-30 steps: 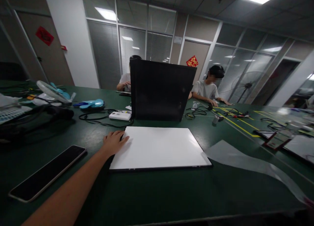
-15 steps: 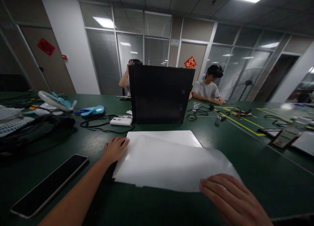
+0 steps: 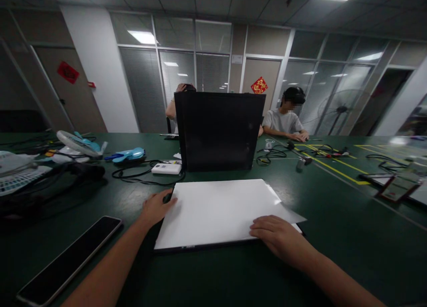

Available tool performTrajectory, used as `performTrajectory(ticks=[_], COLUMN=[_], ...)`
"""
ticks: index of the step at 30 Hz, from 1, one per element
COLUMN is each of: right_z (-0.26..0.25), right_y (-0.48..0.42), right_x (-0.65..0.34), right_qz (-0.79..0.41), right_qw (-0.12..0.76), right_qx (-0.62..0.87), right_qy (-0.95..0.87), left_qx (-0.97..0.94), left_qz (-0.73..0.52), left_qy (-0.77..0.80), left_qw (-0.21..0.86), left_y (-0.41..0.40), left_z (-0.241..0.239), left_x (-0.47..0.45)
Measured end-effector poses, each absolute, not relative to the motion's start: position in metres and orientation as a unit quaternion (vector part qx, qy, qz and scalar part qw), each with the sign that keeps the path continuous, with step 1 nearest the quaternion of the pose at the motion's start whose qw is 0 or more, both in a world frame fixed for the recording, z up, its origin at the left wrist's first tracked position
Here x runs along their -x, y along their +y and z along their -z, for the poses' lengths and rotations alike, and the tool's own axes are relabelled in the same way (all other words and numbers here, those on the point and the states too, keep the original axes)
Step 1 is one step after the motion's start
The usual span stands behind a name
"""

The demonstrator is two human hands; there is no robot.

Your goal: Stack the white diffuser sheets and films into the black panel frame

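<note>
White paper [image 3: 213, 209] lies on a dark-edged board [image 3: 203, 246] in front of me; the sheet looks smooth and glossy at its right side. One corner of the paper sticks out past the board's right edge. My left hand [image 3: 156, 209] is at the board's left edge, its thumb on the paper and a small dark part showing between thumb and forefinger. What its other fingers do under the edge is hidden. Flat on the lower right of the paper rests my right hand [image 3: 276, 233], fingers stretched out and nothing held in them.
A phone [image 3: 71, 258] lies to my left. Behind the paper stands a large black box-like panel [image 3: 220, 131], beside a white power bank-like block [image 3: 167, 168] and cables. Blue-handled items [image 3: 130, 155] and a small fan [image 3: 78, 142] sit left. Two people sit across the table.
The sheet's raised, curled right side has come down nearly flat. My right hand has moved left and away from me, from the sheet's near-right edge onto the paper. My left hand stays put.
</note>
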State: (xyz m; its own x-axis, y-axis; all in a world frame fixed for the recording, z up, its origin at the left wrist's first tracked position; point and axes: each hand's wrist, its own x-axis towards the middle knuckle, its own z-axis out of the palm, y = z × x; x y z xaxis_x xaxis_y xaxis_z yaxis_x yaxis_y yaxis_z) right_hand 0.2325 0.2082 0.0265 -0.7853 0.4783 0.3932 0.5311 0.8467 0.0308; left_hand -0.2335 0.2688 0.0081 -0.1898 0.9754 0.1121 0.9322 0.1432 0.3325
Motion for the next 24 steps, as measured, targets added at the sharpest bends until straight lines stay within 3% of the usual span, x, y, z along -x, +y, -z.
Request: performTrajectory(ticks=[10,18,24], right_z=[-0.009,0.0,0.003], right_y=[0.205,0.222,0.223], right_x=[-0.232,-0.268,-0.277], right_qz=[0.007,0.073,-0.011], right_qw=[0.203,0.265,0.228], right_qx=[0.341,0.674,0.754], right_qy=[-0.918,-0.686,-0.615], left_qx=[-0.635,-0.568,-0.585], left_qz=[-0.133,-0.061,-0.04], left_qy=[0.76,0.819,0.807], left_qw=[0.041,0.045,0.071], left_y=[0.269,0.258,0.253], left_z=[-0.011,-0.032,-0.04], left_x=[0.226,0.229,0.209])
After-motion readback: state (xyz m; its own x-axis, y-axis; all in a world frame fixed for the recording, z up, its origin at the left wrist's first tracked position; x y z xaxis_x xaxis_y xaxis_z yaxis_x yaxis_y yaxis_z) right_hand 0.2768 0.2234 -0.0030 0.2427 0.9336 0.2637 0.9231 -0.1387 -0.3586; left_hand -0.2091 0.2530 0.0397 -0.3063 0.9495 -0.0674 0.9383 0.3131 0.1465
